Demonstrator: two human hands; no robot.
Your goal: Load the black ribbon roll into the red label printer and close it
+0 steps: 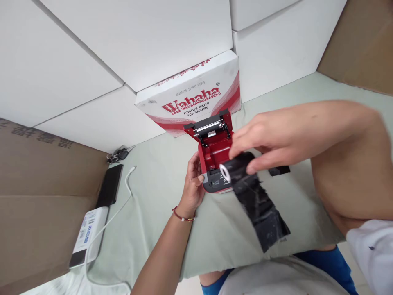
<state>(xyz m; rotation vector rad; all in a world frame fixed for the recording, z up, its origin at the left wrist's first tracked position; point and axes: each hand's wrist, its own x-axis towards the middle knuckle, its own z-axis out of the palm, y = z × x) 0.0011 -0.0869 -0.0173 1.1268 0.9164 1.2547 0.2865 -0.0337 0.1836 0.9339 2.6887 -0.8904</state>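
Observation:
A small red and black printer (216,152) stands on the green cloth with its lid (209,126) raised and its red inner bay showing. My left hand (194,180) is closed round its left side, the thumb on the front edge. In my right hand (260,141), between thumb and fingers, is a roll of black film (241,166) with a white core. It is over the right part of the printer and hides that part. A torn, wrinkled tail of the film hangs down from the roll. Another black piece (279,170) lies partly hidden behind my right hand.
Behind the printer a white and red Wahaha box (196,96) leans against white panels. To the left are keys (121,153), a black phone-like slab (109,186), a white power bank (89,235) and a white cable (112,219). Cardboard (46,196) walls the left side.

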